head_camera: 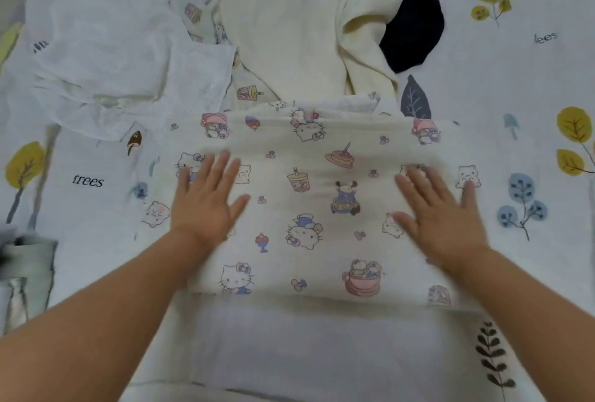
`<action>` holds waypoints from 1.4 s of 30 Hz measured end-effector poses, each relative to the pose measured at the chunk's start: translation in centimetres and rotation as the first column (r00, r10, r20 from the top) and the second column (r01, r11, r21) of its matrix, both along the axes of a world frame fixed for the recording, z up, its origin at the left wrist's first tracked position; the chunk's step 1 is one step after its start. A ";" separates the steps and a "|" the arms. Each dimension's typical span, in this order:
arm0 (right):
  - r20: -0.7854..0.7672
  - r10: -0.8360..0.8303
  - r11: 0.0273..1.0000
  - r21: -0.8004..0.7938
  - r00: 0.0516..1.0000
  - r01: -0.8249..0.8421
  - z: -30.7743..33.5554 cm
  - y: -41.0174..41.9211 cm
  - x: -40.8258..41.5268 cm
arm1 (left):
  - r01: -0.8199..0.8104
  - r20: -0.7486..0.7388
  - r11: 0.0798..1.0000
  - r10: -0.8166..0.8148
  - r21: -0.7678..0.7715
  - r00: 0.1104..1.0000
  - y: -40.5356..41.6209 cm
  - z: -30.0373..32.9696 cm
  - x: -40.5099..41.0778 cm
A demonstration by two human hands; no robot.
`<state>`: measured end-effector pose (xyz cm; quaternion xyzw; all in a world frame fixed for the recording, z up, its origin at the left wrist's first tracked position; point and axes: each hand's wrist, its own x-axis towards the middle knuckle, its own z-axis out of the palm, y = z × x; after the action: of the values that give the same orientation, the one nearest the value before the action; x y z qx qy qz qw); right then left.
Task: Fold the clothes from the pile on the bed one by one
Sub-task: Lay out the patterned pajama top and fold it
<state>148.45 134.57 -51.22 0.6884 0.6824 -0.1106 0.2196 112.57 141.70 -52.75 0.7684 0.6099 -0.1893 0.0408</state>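
A cream cloth printed with cartoon cats and cakes [309, 208] lies flat on the bed in front of me, folded into a wide rectangle. My left hand [206, 198] presses flat on its left part with fingers spread. My right hand [438, 208] lies flat on its right part, fingers straight. Behind the cloth sits the pile: a cream garment [289, 34], a crumpled pale yellow piece [370, 31] and a dark navy garment [415, 15].
A thin white garment [122, 57] lies spread at the back left. The bed sheet [531, 79] is white with printed trees and leaves. A grey-green fabric item [25, 272] sits at the left edge.
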 end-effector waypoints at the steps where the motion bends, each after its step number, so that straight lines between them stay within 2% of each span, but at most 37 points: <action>1: 0.028 -0.021 0.999 -0.023 0.999 0.022 0.5 -0.1 0.8 | -0.044 -0.028 0.999 0.044 0.001 0.999 0.4 0.7 -0.2; 3: 0.030 -0.106 0.994 0.014 0.994 0.106 1.9 -0.3 0.5 | -0.107 0.021 0.993 0.106 0.050 0.994 0.5 2.4 0.5; 5: -0.059 -0.125 0.980 0.148 0.990 0.133 3.5 -0.8 -1.8 | -0.072 0.221 0.988 0.041 0.134 0.974 -0.9 3.9 2.1; 7: -0.209 0.069 0.959 0.282 0.976 -0.008 4.4 -2.3 -4.9 | 0.159 0.373 0.972 -0.215 0.175 0.903 -4.0 4.7 3.6; 8: -0.258 0.192 0.946 0.305 0.947 -0.109 4.4 -3.6 -6.4 | 0.322 0.378 0.929 -0.368 0.180 0.849 -5.8 4.6 3.9; 10: -0.257 0.314 0.939 0.224 0.914 -0.260 3.8 -6.2 -8.8 | 0.547 0.325 0.829 -0.552 0.116 0.768 -8.8 4.2 3.8; 11: -0.242 0.319 0.944 0.169 0.916 -0.284 3.4 -7.0 -9.3 | 0.585 0.300 0.809 -0.574 0.062 0.762 -9.5 4.1 3.4; 13: -0.217 0.279 0.960 0.094 0.935 -0.265 2.9 -7.4 -10.0 | 0.540 0.245 0.842 -0.522 -0.006 0.817 -9.8 4.0 2.7; 15: -0.204 0.310 0.949 0.119 0.929 -0.290 2.4 -7.3 -10.3 | 0.442 0.201 0.897 -0.429 -0.022 0.881 -9.5 4.2 2.4; 17: -0.205 0.301 0.953 0.020 0.931 -0.303 2.7 -7.0 -10.4 | 0.419 0.218 0.908 -0.403 -0.029 0.889 -9.6 4.4 2.6; 18: -0.204 0.299 0.953 0.011 0.932 -0.303 2.8 -7.2 -10.5 | 0.421 0.212 0.907 -0.408 -0.018 0.888 -9.6 4.3 2.6; 20: -0.203 0.297 0.955 0.076 0.933 -0.287 3.7 -8.0 -10.5 | 0.399 0.226 0.912 -0.370 -0.097 0.901 -10.7 4.7 2.2; 22: -0.218 0.281 0.958 0.115 0.935 -0.261 5.6 -9.6 -10.4 | 0.441 0.286 0.897 -0.414 -0.033 0.864 -12.5 6.4 1.8; 24: -0.279 0.306 0.950 0.030 0.910 -0.310 6.6 -12.5 -10.3 | 0.522 0.274 0.853 -0.498 -0.017 0.823 -15.5 8.0 1.1; 28: -0.347 0.303 0.944 -0.020 0.888 -0.330 6.6 -19.5 -10.4 | 0.581 0.370 0.811 -0.520 -0.067 0.769 -22.2 6.9 -0.1; 30: -0.352 0.336 0.935 0.016 0.874 -0.353 5.8 -21.5 -10.3 | 0.622 0.371 0.782 -0.571 -0.025 0.733 -23.9 5.9 -0.7; 32: -0.293 0.357 0.934 0.096 0.887 -0.345 4.7 -21.8 -9.8 | 0.587 0.345 0.809 -0.560 0.034 0.753 -23.4 5.8 -0.8; 33: -0.302 0.359 0.932 0.172 0.883 -0.320 4.6 -21.1 -9.5 | 0.515 0.337 0.854 -0.507 0.074 0.793 -22.4 6.0 -0.7; 35: -0.348 0.270 0.939 0.303 0.898 -0.165 5.1 -18.8 -8.7 | 0.306 0.416 0.939 -0.345 0.159 0.841 -19.6 6.5 -0.4; 38: -0.371 0.085 0.890 0.446 0.925 0.097 5.8 -13.7 -7.2 | 0.083 0.509 0.979 -0.168 0.187 0.844 -14.1 7.0 0.0; 40: -0.415 -0.033 0.916 0.351 0.909 0.193 5.8 -9.7 -6.3 | -0.029 0.534 0.993 -0.037 0.114 0.845 -10.5 6.8 0.6; 42: -0.426 -0.118 0.948 0.221 0.897 0.230 5.5 -5.8 -6.0 | -0.063 0.529 0.998 0.065 -0.022 0.846 -7.6 6.2 1.3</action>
<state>142.49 128.75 -45.74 0.7320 0.6568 -0.1782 -0.0326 113.89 134.07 -46.58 0.7699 0.6001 0.0298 0.2148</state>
